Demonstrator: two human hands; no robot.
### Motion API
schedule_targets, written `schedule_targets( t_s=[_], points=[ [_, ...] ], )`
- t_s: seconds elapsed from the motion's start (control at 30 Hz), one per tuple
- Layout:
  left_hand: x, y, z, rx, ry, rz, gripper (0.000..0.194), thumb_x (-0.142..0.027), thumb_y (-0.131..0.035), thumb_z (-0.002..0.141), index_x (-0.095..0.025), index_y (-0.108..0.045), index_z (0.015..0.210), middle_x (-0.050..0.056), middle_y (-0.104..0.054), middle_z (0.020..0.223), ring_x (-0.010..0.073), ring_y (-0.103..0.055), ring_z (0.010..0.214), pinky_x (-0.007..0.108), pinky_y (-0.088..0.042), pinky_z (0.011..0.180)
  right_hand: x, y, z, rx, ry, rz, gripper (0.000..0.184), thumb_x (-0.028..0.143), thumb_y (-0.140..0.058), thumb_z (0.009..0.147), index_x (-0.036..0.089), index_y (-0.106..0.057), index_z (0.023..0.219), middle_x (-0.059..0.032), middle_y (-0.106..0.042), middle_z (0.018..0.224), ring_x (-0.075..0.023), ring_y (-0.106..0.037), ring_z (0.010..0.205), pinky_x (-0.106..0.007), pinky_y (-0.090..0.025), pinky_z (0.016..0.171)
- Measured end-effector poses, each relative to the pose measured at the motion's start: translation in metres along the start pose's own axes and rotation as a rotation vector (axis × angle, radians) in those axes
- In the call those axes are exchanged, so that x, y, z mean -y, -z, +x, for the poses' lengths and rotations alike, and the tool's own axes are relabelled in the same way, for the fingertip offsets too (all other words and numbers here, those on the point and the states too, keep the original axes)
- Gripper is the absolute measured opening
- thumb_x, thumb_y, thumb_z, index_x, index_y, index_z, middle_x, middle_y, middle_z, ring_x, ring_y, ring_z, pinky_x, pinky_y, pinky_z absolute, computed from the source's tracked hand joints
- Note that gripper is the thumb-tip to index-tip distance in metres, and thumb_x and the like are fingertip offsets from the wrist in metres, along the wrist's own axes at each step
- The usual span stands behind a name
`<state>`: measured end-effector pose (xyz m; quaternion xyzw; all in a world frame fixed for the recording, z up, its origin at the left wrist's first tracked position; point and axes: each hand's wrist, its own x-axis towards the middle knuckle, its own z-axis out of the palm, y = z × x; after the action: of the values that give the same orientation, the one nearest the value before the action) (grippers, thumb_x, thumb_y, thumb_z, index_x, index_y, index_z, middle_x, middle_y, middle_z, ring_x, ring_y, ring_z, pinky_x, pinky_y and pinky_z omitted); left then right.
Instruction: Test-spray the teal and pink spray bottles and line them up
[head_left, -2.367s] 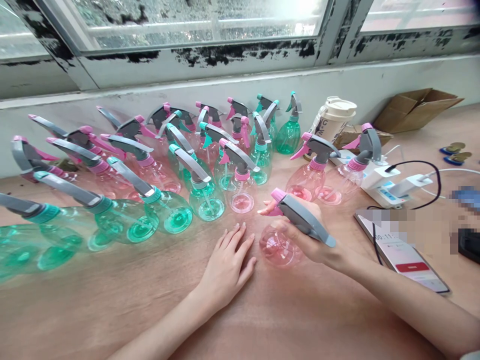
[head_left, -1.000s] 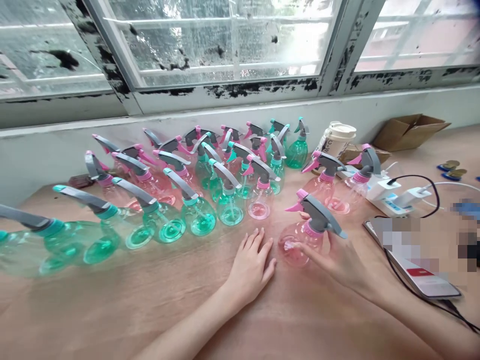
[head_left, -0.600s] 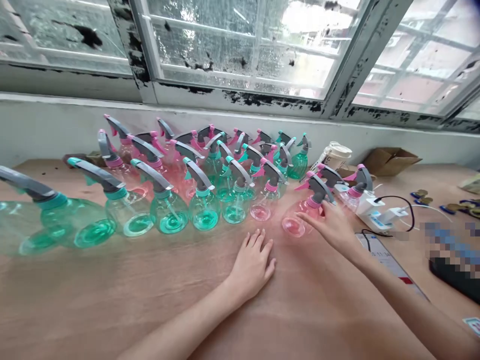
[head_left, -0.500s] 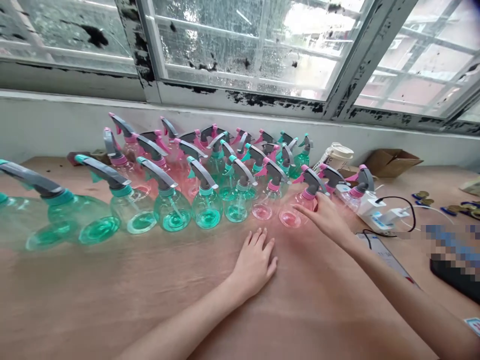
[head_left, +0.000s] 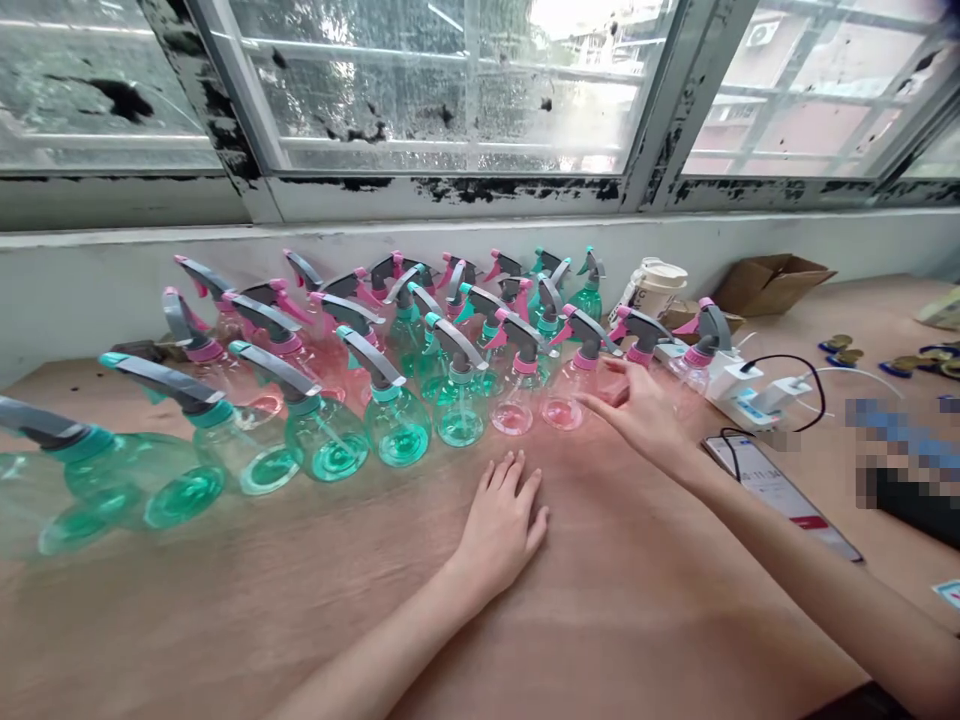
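Note:
My left hand (head_left: 501,522) lies flat on the wooden table (head_left: 225,590), fingers stretched out, holding nothing. My right hand (head_left: 639,408) reaches forward with fingers extended, touching the side of a pink spray bottle (head_left: 571,392) with a grey trigger head. That bottle stands upright at the right end of the front row. The row continues left with another pink bottle (head_left: 514,398) and green spray bottles (head_left: 393,412). Several more pink and green bottles stand in rows behind.
Two pink bottles (head_left: 694,352) stand to the right by a white power strip (head_left: 750,392) with a black cable. A phone (head_left: 780,492) lies near my right forearm. A paper cup (head_left: 651,285) and a cardboard box (head_left: 772,282) sit by the wall under the window.
My right hand set the pink bottle down and slid it away from me into the front row beside the other pink bottle. Its fingers have loosened. My left hand stayed flat.

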<state>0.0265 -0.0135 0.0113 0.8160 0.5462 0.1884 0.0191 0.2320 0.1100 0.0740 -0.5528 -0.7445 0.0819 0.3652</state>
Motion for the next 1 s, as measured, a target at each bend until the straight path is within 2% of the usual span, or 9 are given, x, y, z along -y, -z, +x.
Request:
schedule_targets(
  t_s=[0.13, 0.23, 0.33, 0.43, 0.6, 0.7, 0.87, 0.93, 1.0],
  points=[
    [0.002, -0.001, 0.001, -0.005, -0.011, 0.001, 0.039, -0.027, -0.056, 0.092, -0.013, -0.056, 0.128, 0.020, -0.050, 0.143, 0.0321, -0.044, 0.136, 0.053, -0.038, 0.111, -0.022, 0.026, -0.008, -0.073, -0.062, 0.016, 0.049, 0.065, -0.056, 0.083, 0.020, -0.067, 0.098, -0.0101, -0.073, 0.097, -0.0212, -0.063, 0.065, -0.038, -0.050, 0.070],
    [0.003, -0.001, 0.002, 0.002, -0.021, 0.015, 0.039, -0.027, -0.056, 0.092, -0.013, -0.056, 0.129, 0.020, -0.050, 0.144, 0.0328, -0.044, 0.136, 0.053, -0.038, 0.110, -0.038, 0.033, -0.003, -0.153, -0.137, -0.022, 0.054, 0.068, -0.056, 0.081, 0.018, -0.066, 0.100, -0.0122, -0.073, 0.098, -0.0223, -0.063, 0.065, -0.039, -0.049, 0.071],
    [0.005, -0.001, 0.003, 0.009, -0.032, 0.024, 0.038, -0.027, -0.055, 0.093, -0.013, -0.057, 0.128, 0.020, -0.050, 0.143, 0.0333, -0.044, 0.136, 0.054, -0.039, 0.109, -0.045, 0.027, 0.010, -0.151, -0.173, -0.028, 0.067, 0.069, -0.061, 0.077, 0.016, -0.059, 0.118, -0.0168, -0.069, 0.116, -0.0287, -0.068, 0.082, -0.043, -0.049, 0.080],
    [0.007, 0.000, 0.003, -0.008, -0.046, 0.017, 0.038, -0.028, -0.054, 0.094, -0.015, -0.056, 0.129, 0.019, -0.050, 0.143, 0.0321, -0.044, 0.136, 0.054, -0.039, 0.109, -0.044, 0.016, 0.025, -0.114, -0.211, -0.055, 0.070, 0.068, -0.062, 0.077, 0.015, -0.056, 0.123, -0.0190, -0.066, 0.123, -0.0379, -0.063, 0.109, -0.046, -0.047, 0.087],
    [0.008, 0.002, 0.003, -0.001, -0.055, 0.025, 0.037, -0.028, -0.053, 0.095, -0.017, -0.054, 0.130, 0.018, -0.050, 0.144, 0.0308, -0.044, 0.136, 0.054, -0.039, 0.109, -0.041, 0.013, 0.036, -0.004, -0.228, -0.135, 0.060, 0.068, -0.059, 0.078, 0.017, -0.061, 0.110, -0.0168, -0.070, 0.110, -0.0395, -0.065, 0.104, -0.045, -0.048, 0.079],
    [0.008, 0.003, 0.003, 0.007, -0.057, 0.033, 0.038, -0.028, -0.052, 0.095, -0.016, -0.054, 0.131, 0.018, -0.049, 0.145, 0.0309, -0.044, 0.136, 0.054, -0.039, 0.109, -0.037, 0.023, 0.020, 0.011, -0.249, -0.196, 0.059, 0.072, -0.059, 0.075, 0.018, -0.060, 0.099, -0.0162, -0.070, 0.102, -0.0400, -0.066, 0.096, -0.044, -0.048, 0.073],
    [0.008, 0.002, 0.004, 0.009, -0.057, 0.030, 0.037, -0.029, -0.051, 0.096, -0.016, -0.054, 0.131, 0.018, -0.049, 0.145, 0.0314, -0.044, 0.136, 0.054, -0.039, 0.109, -0.017, 0.046, -0.047, 0.067, -0.290, -0.336, 0.063, 0.082, -0.054, 0.071, 0.021, -0.061, 0.085, -0.0158, -0.067, 0.083, -0.0384, -0.067, 0.075, -0.043, -0.047, 0.056],
    [0.009, 0.002, 0.004, 0.017, -0.057, 0.028, 0.038, -0.029, -0.051, 0.096, -0.015, -0.054, 0.131, 0.018, -0.049, 0.145, 0.0318, -0.044, 0.136, 0.054, -0.039, 0.109, -0.010, 0.055, -0.072, 0.061, -0.247, -0.317, 0.064, 0.082, -0.056, 0.070, 0.021, -0.063, 0.091, -0.0146, -0.067, 0.087, -0.0366, -0.067, 0.075, -0.042, -0.047, 0.054],
    [0.009, 0.002, 0.004, 0.022, -0.053, 0.028, 0.038, -0.030, -0.051, 0.096, -0.015, -0.055, 0.130, 0.018, -0.049, 0.145, 0.0319, -0.044, 0.135, 0.054, -0.038, 0.110, -0.009, 0.062, -0.087, 0.050, -0.194, -0.256, 0.066, 0.080, -0.060, 0.067, 0.023, -0.063, 0.100, -0.0136, -0.066, 0.098, -0.0370, -0.067, 0.084, -0.044, -0.051, 0.057]
  ],
)
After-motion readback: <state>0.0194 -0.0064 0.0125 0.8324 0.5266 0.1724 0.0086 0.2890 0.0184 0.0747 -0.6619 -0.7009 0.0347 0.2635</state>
